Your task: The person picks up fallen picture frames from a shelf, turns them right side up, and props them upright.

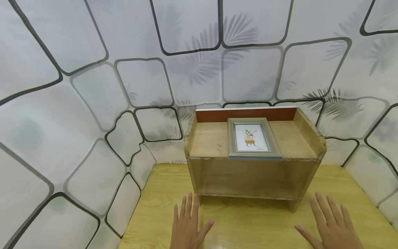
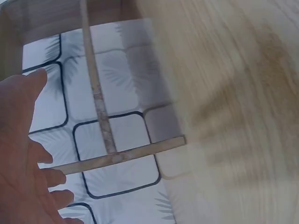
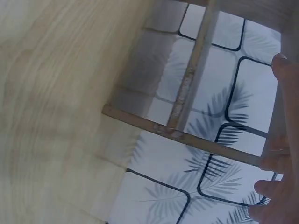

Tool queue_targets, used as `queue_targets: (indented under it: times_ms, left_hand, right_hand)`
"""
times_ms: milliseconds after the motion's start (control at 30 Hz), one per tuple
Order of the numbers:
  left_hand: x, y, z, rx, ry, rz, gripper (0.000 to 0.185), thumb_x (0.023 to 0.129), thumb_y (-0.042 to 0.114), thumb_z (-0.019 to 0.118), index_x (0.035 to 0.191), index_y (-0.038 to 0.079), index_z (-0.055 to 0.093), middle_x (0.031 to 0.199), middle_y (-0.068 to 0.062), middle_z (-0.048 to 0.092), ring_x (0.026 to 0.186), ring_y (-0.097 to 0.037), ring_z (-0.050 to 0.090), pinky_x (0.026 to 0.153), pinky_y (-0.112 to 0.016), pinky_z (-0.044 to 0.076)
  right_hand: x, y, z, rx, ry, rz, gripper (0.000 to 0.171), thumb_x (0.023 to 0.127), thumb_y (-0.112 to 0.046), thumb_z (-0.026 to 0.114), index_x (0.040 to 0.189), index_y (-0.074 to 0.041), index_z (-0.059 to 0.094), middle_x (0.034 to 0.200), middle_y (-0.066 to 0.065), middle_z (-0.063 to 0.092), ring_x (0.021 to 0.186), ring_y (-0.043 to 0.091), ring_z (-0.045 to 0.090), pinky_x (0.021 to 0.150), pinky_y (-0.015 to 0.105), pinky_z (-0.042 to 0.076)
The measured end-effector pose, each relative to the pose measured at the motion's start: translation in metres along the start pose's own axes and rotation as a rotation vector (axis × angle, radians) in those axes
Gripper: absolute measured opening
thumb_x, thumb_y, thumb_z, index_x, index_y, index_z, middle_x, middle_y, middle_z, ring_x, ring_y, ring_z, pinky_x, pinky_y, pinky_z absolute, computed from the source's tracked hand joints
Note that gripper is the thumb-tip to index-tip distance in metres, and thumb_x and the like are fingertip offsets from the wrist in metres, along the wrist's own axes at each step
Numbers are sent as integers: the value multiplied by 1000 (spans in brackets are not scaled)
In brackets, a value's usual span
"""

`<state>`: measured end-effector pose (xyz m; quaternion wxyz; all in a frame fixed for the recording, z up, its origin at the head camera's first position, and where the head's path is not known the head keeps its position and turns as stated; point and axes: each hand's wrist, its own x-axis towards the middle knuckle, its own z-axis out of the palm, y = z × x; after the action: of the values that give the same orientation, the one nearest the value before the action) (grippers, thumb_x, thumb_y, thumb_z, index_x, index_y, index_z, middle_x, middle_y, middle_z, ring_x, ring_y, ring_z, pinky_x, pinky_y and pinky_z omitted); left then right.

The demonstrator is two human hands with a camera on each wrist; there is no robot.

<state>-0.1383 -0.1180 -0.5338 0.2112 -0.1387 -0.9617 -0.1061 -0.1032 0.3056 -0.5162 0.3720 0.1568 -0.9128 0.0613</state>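
Both hands lie flat with fingers straight and spread, holding nothing. The left hand (image 1: 187,226) rests palm down on the wooden table (image 1: 255,224), its fingertips just before the left foot of the wooden shelf (image 1: 253,173). The right hand (image 1: 331,224) rests likewise near the shelf's right foot. The picture frame (image 1: 252,139) lies face up on the shelf's top board, centred, its long axis running from the front edge toward the back rail, its lower edge at the front lip. The shelf's open lower compartment holds nothing visible. A leaf-patterned backdrop (image 1: 93,103) surrounds the table.
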Motion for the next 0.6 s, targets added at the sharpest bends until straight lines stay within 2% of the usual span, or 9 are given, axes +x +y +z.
queue_targets:
  times_ms: [100, 133, 200, 300, 333, 367, 433, 533, 600]
  left_hand:
    - [4, 3, -10, -50, -38, -25, 93, 95, 70, 48, 156, 1, 33, 161, -19, 31, 147, -40, 32, 113, -64, 27]
    - [7, 5, -15, -73, -57, -37, 94, 95, 70, 48, 157, 2, 31, 162, -19, 29, 148, -40, 30, 114, -63, 26]
    - [14, 9, -26, -132, -91, -58, 95, 96, 70, 47, 158, 1, 27, 163, -20, 25, 149, -39, 27, 116, -61, 25]
    - [27, 17, -44, -208, -119, -78, 96, 96, 71, 46, 160, 2, 23, 164, -19, 24, 150, -37, 26, 116, -57, 29]
    - [31, 21, -50, -233, -117, -78, 96, 96, 71, 46, 160, 3, 22, 164, -19, 24, 149, -37, 28, 115, -56, 31]
    - [36, 24, -56, -260, -108, -71, 96, 96, 70, 47, 160, 2, 22, 164, -19, 25, 148, -37, 30, 114, -56, 33]
    - [45, 31, -66, -304, -82, -57, 95, 97, 69, 48, 160, 3, 22, 164, -18, 25, 147, -37, 33, 111, -55, 37]
    - [60, 40, -81, -390, -22, -7, 92, 98, 63, 52, 159, 1, 23, 163, -19, 28, 144, -38, 37, 109, -54, 40]
    - [73, 46, -90, -434, 17, 19, 90, 99, 60, 53, 159, -1, 24, 161, -20, 32, 143, -37, 39, 109, -54, 41]
  right_hand:
    - [17, -3, -8, 37, 49, -43, 103, 93, -79, 36, 145, 10, 47, 138, 34, 52, 125, 57, 45, 121, 55, 12]
    - [25, -4, -12, 47, 64, -57, 103, 94, -78, 36, 141, 13, 49, 132, 36, 54, 117, 58, 50, 119, 56, 20]
    - [40, -7, -21, 76, 77, -62, 103, 95, -76, 37, 138, 17, 49, 127, 38, 56, 110, 57, 52, 119, 52, 23]
    - [64, -13, -35, 104, 88, -41, 103, 95, -76, 38, 139, 17, 48, 124, 37, 57, 105, 53, 55, 105, 54, 36]
    - [73, -14, -39, 112, 92, -30, 102, 95, -76, 38, 139, 16, 49, 122, 36, 58, 104, 53, 56, 98, 55, 40]
    - [80, -16, -44, 128, 89, -10, 101, 94, -76, 42, 140, 14, 48, 121, 36, 59, 103, 53, 56, 96, 56, 42]
    - [95, -18, -52, 154, 94, 14, 99, 92, -74, 50, 142, 11, 48, 118, 35, 60, 99, 51, 58, 80, 58, 47]
    - [118, -20, -60, 184, 97, 57, 91, 87, -63, 69, 142, 8, 50, 113, 30, 62, 92, 47, 60, 63, 60, 50]
    - [134, -21, -63, 226, 83, 95, 85, 85, -50, 77, 141, 7, 51, 111, 27, 62, 90, 45, 60, 62, 60, 49]
